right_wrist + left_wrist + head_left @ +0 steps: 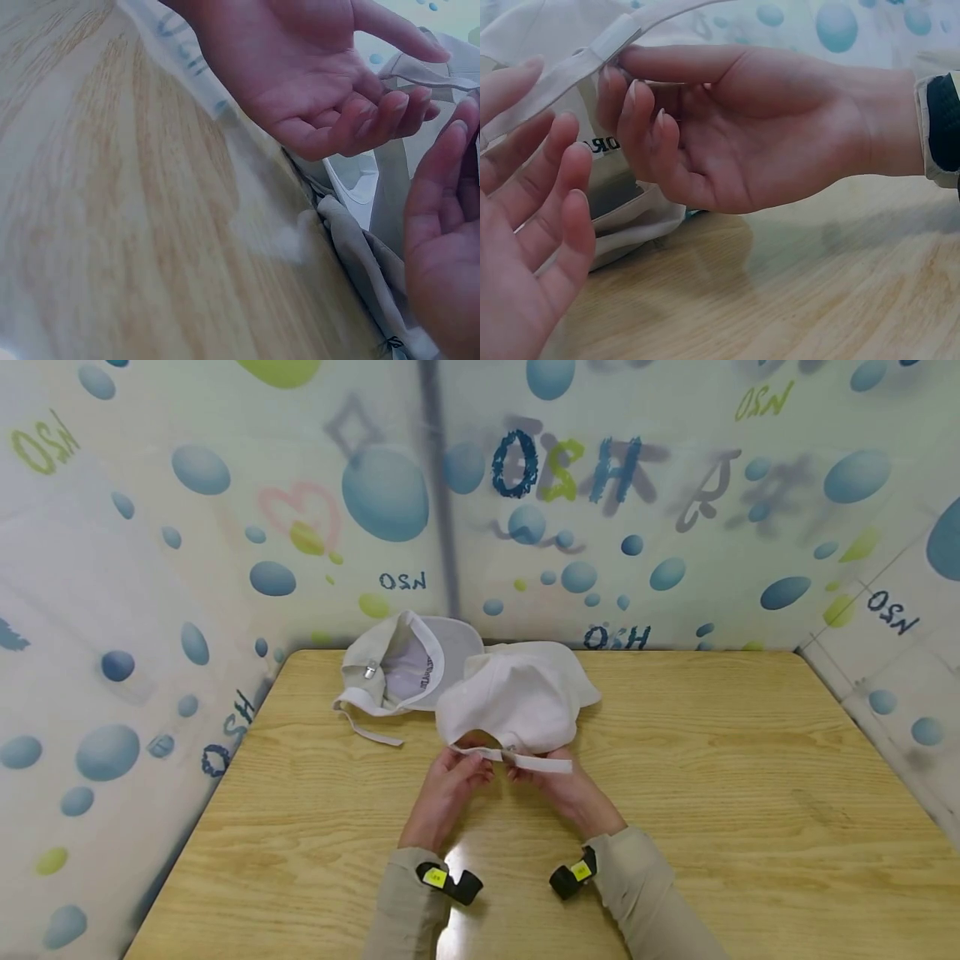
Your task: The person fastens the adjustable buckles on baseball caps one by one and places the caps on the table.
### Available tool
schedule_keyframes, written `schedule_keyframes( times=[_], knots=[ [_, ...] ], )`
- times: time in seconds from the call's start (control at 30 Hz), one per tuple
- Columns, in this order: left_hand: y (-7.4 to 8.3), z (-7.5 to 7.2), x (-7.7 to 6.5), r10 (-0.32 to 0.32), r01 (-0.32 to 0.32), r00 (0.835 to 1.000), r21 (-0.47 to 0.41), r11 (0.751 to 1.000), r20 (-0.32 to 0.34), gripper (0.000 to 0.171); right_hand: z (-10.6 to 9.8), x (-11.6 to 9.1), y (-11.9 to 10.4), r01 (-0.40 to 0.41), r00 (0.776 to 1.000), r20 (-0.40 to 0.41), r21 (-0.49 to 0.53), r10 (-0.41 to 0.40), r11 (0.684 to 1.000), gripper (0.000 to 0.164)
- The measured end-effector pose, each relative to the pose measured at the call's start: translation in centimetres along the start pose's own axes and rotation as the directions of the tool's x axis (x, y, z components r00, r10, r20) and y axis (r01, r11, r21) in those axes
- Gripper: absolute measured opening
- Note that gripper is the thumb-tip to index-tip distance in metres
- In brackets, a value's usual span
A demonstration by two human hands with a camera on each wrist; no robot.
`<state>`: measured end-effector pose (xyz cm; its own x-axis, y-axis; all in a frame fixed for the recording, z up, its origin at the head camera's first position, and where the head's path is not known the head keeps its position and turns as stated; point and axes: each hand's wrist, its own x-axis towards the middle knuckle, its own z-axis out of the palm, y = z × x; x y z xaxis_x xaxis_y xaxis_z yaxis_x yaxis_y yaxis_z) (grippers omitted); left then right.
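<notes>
A white baseball cap (510,697) is held near the table's back edge, its brim facing away and its strap opening towards me. My left hand (453,785) holds the left part of the back strap (543,764), thumb on top and fingers below. In the left wrist view my right hand (750,127) pinches the same strap beside its buckle, thumb against index finger. The strap's loose end sticks out to the right. A second pale cap (457,660) lies on its side at the left, overlapped by the held one; its open strap trails on the table.
A wooden table (712,777) spans the front. Its back edge meets a patterned fabric wall (660,527), with more patterned walls left and right. Black wrist straps (450,882) sit over both sleeves.
</notes>
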<state>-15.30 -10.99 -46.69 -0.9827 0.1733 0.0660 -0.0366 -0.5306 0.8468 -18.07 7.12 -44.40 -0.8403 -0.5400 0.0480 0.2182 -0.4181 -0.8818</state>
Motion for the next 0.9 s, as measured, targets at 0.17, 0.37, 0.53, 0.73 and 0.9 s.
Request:
schedule_keyframes(
  times=[0.17, 0.37, 0.53, 0.73, 0.9],
  knots=[
    [0.30, -0.06, -0.01, 0.028, -0.028, 1.000, -0.065, 0.997, -0.013, 0.025, -0.44, 0.12, 0.21, 0.040, 0.999, 0.035, 0.042, -0.042, 0.998, 0.016],
    [0.35, -0.22, 0.04, 0.053, -0.055, 0.998, -0.081, 0.995, -0.031, 0.017, -0.82, 0.22, 0.45, 0.052, 0.997, 0.055, 0.078, -0.056, 0.996, 0.014],
    [0.37, -0.27, 0.10, 0.064, -0.067, 0.997, -0.080, 0.995, -0.036, 0.012, -0.94, 0.25, 0.52, 0.058, 0.996, 0.067, 0.085, -0.064, 0.995, 0.014],
    [0.44, -0.25, 0.11, 0.072, -0.075, 0.997, -0.075, 0.994, -0.038, 0.012, -0.88, 0.18, 0.46, 0.055, 0.995, 0.074, 0.089, -0.062, 0.994, 0.015],
    [0.48, -0.26, 0.03, 0.072, -0.074, 0.997, -0.062, 0.995, -0.038, 0.009, -0.77, 0.31, 0.41, 0.036, 0.998, 0.057, 0.078, -0.040, 0.996, 0.017]
  ],
)
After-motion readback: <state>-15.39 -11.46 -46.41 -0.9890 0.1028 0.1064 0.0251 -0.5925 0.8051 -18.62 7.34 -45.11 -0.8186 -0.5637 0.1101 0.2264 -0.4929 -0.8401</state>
